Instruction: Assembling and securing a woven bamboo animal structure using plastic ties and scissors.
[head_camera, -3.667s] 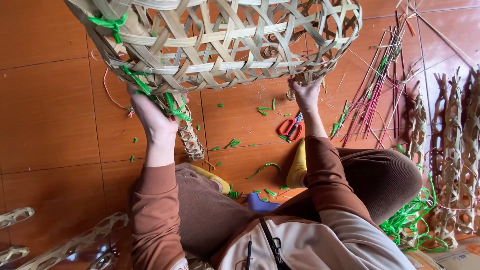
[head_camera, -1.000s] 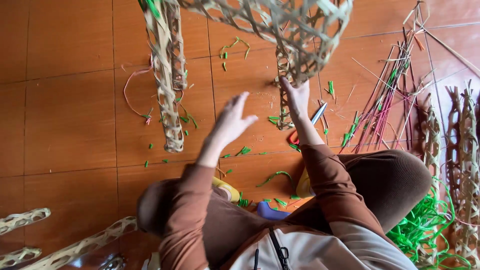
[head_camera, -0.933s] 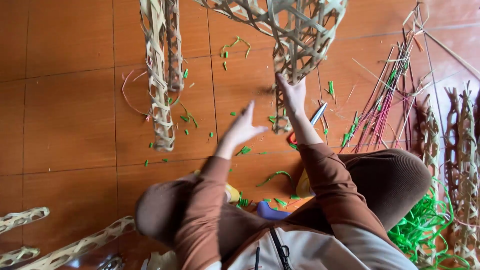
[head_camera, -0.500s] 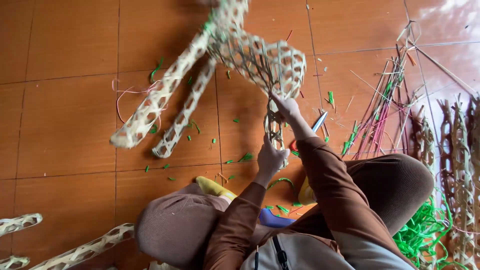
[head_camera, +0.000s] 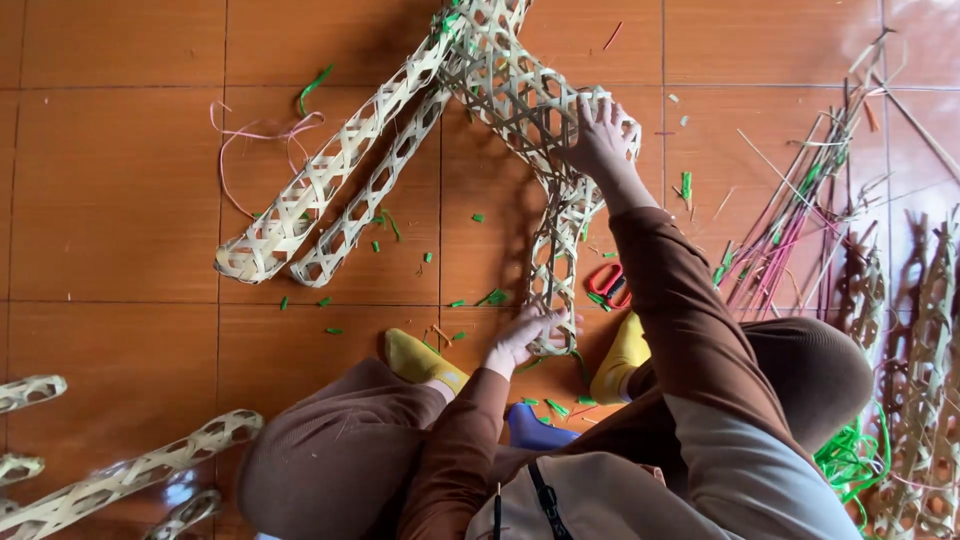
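1. The left hand (head_camera: 520, 338), nearest the body, was clenched on the near end of one woven leg (head_camera: 555, 270) of the basket (head_camera: 510, 90).
2. From that grip the leg's long axis ran straight away, up to the basket body on the floor (head_camera: 120, 200).
3. Farthest out, the right hand (head_camera: 600, 140) lay fingers spread on the rim, pressing rather than clenching.
4. Scissors (head_camera: 608, 285) lay just right of the leg.
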